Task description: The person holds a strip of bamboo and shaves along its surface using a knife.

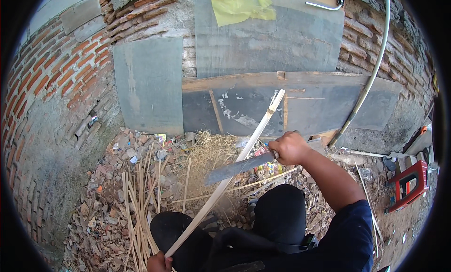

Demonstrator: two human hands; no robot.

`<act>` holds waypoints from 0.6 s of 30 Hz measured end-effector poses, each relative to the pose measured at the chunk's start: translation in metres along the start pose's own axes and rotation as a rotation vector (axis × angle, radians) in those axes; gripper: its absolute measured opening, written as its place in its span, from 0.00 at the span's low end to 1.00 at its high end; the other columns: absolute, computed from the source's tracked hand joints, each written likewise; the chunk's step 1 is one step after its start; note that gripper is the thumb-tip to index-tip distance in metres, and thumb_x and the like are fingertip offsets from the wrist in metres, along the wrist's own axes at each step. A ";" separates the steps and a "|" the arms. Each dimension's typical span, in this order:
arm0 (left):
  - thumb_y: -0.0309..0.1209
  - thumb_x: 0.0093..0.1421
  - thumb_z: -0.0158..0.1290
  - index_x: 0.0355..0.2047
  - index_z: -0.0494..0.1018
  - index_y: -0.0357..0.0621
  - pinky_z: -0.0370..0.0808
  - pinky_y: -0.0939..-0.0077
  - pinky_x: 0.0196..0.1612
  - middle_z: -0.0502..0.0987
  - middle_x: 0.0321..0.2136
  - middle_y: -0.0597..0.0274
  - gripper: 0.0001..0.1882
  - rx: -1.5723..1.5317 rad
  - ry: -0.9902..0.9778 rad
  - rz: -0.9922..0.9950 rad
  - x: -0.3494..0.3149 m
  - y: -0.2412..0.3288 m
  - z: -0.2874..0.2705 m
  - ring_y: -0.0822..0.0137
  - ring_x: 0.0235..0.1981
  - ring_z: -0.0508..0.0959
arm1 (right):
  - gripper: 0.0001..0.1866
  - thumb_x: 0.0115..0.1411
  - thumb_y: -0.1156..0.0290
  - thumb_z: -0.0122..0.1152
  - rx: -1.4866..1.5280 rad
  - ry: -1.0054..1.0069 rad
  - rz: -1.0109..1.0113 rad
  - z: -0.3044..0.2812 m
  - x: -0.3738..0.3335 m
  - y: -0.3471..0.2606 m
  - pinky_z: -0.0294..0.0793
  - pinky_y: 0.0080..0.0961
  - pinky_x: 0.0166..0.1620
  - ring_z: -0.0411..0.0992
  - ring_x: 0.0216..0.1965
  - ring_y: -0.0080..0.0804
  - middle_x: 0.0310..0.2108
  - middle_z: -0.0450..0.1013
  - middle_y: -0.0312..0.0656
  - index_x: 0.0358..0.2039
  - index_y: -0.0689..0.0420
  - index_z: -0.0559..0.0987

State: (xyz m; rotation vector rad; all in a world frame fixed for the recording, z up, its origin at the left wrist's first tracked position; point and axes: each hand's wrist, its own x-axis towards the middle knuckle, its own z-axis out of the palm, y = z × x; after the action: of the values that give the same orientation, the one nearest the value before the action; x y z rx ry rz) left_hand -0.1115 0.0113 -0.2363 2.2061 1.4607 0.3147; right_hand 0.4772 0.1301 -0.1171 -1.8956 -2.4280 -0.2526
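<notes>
My right hand (pixel 290 148) is closed round the handle of a machete (pixel 239 169), whose broad grey blade points left. The blade lies across a long pale bamboo strip (pixel 253 138); I cannot tell whether it touches the strip or passes just above it. My left hand (pixel 159 263), low at the picture's bottom edge, grips the near end of that strip. From there the strip slants up and away to the right, past my knees, with a knobbly joint (pixel 271 110) near its far end.
Many thin bamboo strips (pixel 136 211) lie to my left on rubble ground (pixel 101 220). A heap of shavings (pixel 209 147) sits ahead, before dark boards (pixel 239 114) against a brick wall (pixel 51 61). At right stand a leaning pole (pixel 364 93) and a red plastic stool (pixel 410 186).
</notes>
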 end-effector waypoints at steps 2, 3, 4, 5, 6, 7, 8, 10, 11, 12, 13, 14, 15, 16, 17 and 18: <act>0.47 0.68 0.43 0.36 0.70 0.37 0.70 0.53 0.23 0.73 0.20 0.44 0.22 -0.014 0.058 0.067 0.001 0.000 0.002 0.40 0.20 0.74 | 0.08 0.49 0.66 0.61 -0.199 0.072 0.036 -0.010 0.005 0.033 0.76 0.45 0.35 0.77 0.28 0.47 0.22 0.77 0.42 0.31 0.49 0.78; 0.47 0.68 0.43 0.36 0.70 0.37 0.70 0.53 0.23 0.73 0.20 0.44 0.22 -0.022 0.050 0.078 0.003 0.002 0.006 0.40 0.20 0.74 | 0.08 0.50 0.66 0.61 -0.211 0.105 0.270 -0.016 0.000 0.071 0.76 0.45 0.37 0.77 0.29 0.47 0.23 0.78 0.43 0.32 0.49 0.77; 0.47 0.68 0.43 0.35 0.70 0.37 0.70 0.54 0.22 0.72 0.19 0.45 0.22 0.050 0.063 0.080 0.005 0.004 0.009 0.42 0.18 0.73 | 0.08 0.50 0.66 0.60 -0.222 0.144 0.500 -0.018 -0.004 0.101 0.76 0.45 0.38 0.77 0.30 0.47 0.24 0.78 0.43 0.33 0.49 0.77; 0.46 0.68 0.43 0.34 0.70 0.37 0.69 0.56 0.21 0.71 0.17 0.46 0.22 0.130 0.090 0.072 0.010 0.003 0.010 0.43 0.17 0.72 | 0.08 0.50 0.66 0.60 -0.225 0.153 0.496 -0.011 0.001 0.104 0.76 0.45 0.38 0.77 0.30 0.47 0.24 0.78 0.43 0.33 0.49 0.77; 0.46 0.68 0.43 0.34 0.70 0.37 0.69 0.56 0.21 0.71 0.17 0.46 0.22 0.130 0.101 0.065 0.010 0.002 0.011 0.43 0.17 0.72 | 0.07 0.50 0.67 0.60 -0.241 0.167 0.478 -0.007 0.006 0.102 0.75 0.46 0.37 0.76 0.29 0.49 0.23 0.77 0.44 0.31 0.50 0.76; 0.46 0.69 0.43 0.33 0.70 0.37 0.69 0.57 0.21 0.71 0.17 0.46 0.21 0.076 0.106 0.080 0.010 -0.001 0.012 0.44 0.16 0.72 | 0.06 0.49 0.68 0.59 -0.259 0.180 0.461 -0.005 0.009 0.100 0.74 0.47 0.36 0.75 0.28 0.51 0.23 0.76 0.46 0.29 0.52 0.74; 0.45 0.69 0.43 0.33 0.70 0.37 0.68 0.57 0.20 0.70 0.16 0.46 0.21 0.021 0.111 0.097 0.009 -0.003 0.014 0.45 0.16 0.71 | 0.06 0.49 0.68 0.59 -0.263 0.188 0.456 -0.003 0.011 0.099 0.74 0.47 0.36 0.75 0.28 0.51 0.23 0.76 0.46 0.29 0.52 0.74; 0.46 0.69 0.43 0.33 0.70 0.36 0.68 0.57 0.20 0.71 0.17 0.46 0.22 0.021 0.123 0.087 0.003 -0.009 0.018 0.45 0.16 0.71 | 0.06 0.51 0.68 0.57 -0.079 0.168 0.512 -0.006 0.022 0.078 0.75 0.47 0.37 0.76 0.31 0.53 0.25 0.78 0.48 0.30 0.53 0.75; 0.47 0.69 0.42 0.34 0.70 0.36 0.68 0.57 0.20 0.71 0.17 0.45 0.23 0.021 0.125 0.081 0.001 -0.012 0.019 0.45 0.16 0.72 | 0.14 0.49 0.66 0.62 0.021 0.071 0.576 -0.010 0.028 0.071 0.76 0.40 0.42 0.78 0.37 0.47 0.30 0.79 0.50 0.38 0.52 0.78; 0.47 0.69 0.42 0.34 0.70 0.36 0.68 0.57 0.20 0.71 0.17 0.45 0.23 0.018 0.120 0.082 -0.001 -0.012 0.020 0.45 0.16 0.72 | 0.14 0.49 0.66 0.62 0.019 0.065 0.579 -0.008 0.028 0.067 0.76 0.40 0.42 0.78 0.37 0.47 0.30 0.79 0.50 0.38 0.52 0.78; 0.47 0.69 0.41 0.34 0.71 0.36 0.68 0.58 0.20 0.71 0.17 0.46 0.23 0.034 0.143 0.069 -0.002 -0.011 0.021 0.45 0.16 0.72 | 0.16 0.48 0.67 0.63 0.294 0.047 0.556 -0.003 0.027 0.064 0.76 0.39 0.42 0.78 0.36 0.47 0.30 0.78 0.51 0.38 0.54 0.78; 0.48 0.69 0.41 0.35 0.71 0.36 0.68 0.58 0.20 0.71 0.17 0.46 0.24 0.050 0.167 0.056 -0.004 -0.010 0.021 0.45 0.16 0.72 | 0.17 0.47 0.67 0.64 0.568 0.029 0.528 0.001 0.026 0.062 0.75 0.39 0.42 0.77 0.36 0.48 0.30 0.78 0.51 0.39 0.56 0.78; 0.48 0.69 0.41 0.35 0.71 0.36 0.68 0.58 0.20 0.71 0.17 0.46 0.24 0.048 0.173 0.057 -0.001 -0.007 0.020 0.45 0.16 0.72 | 0.18 0.47 0.66 0.67 0.820 -0.056 0.581 0.003 0.029 0.060 0.74 0.38 0.42 0.76 0.35 0.48 0.30 0.77 0.53 0.39 0.60 0.78; 0.49 0.69 0.41 0.35 0.71 0.37 0.68 0.58 0.20 0.71 0.17 0.46 0.25 0.035 0.173 0.062 0.001 -0.004 0.018 0.45 0.16 0.72 | 0.18 0.47 0.66 0.67 0.816 -0.052 0.577 0.006 0.027 0.057 0.74 0.38 0.42 0.76 0.35 0.48 0.30 0.77 0.53 0.39 0.60 0.78; 0.50 0.69 0.40 0.35 0.72 0.37 0.68 0.58 0.20 0.71 0.17 0.46 0.26 0.022 0.174 0.066 0.002 -0.002 0.016 0.45 0.16 0.72 | 0.18 0.48 0.65 0.67 0.740 0.005 0.573 0.011 0.023 0.052 0.74 0.39 0.42 0.76 0.35 0.49 0.30 0.77 0.54 0.38 0.61 0.78; 0.50 0.69 0.40 0.35 0.72 0.37 0.68 0.58 0.20 0.71 0.17 0.46 0.26 0.021 0.179 0.067 0.003 -0.002 0.016 0.45 0.16 0.72 | 0.19 0.49 0.64 0.68 0.666 0.060 0.569 0.014 0.020 0.046 0.74 0.39 0.42 0.77 0.36 0.49 0.31 0.77 0.54 0.38 0.61 0.78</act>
State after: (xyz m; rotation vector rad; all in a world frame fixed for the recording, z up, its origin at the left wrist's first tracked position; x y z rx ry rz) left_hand -0.1050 0.0101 -0.2510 2.2972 1.4895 0.5337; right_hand 0.5178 0.1622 -0.1239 -2.0541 -1.5327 0.4556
